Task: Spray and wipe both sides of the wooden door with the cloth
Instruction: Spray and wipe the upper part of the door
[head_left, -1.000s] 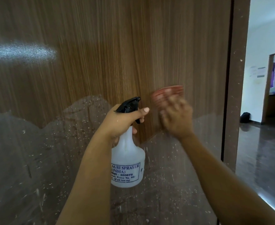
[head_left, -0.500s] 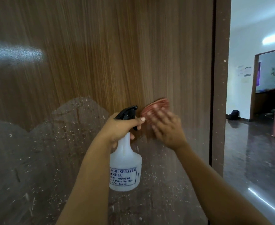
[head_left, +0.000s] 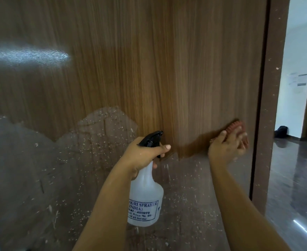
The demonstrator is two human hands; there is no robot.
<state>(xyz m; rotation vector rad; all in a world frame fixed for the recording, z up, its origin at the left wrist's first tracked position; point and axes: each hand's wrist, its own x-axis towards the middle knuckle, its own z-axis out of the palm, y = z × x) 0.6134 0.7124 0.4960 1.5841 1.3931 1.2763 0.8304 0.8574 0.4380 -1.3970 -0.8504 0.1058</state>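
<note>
The right hand (head_left: 227,145) presses the reddish cloth (head_left: 237,126) flat on the wooden door (head_left: 167,69) near its right edge; the left hand (head_left: 145,154) grips the spray bottle (head_left: 145,201). Overlapping strokes should work down into the speckled, hazy lower panel.

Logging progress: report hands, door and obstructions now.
Left hand grips spray bottle. Right hand presses cloth on wooden door near its edge. Lower panel dusty. Nothing in the way.
</note>
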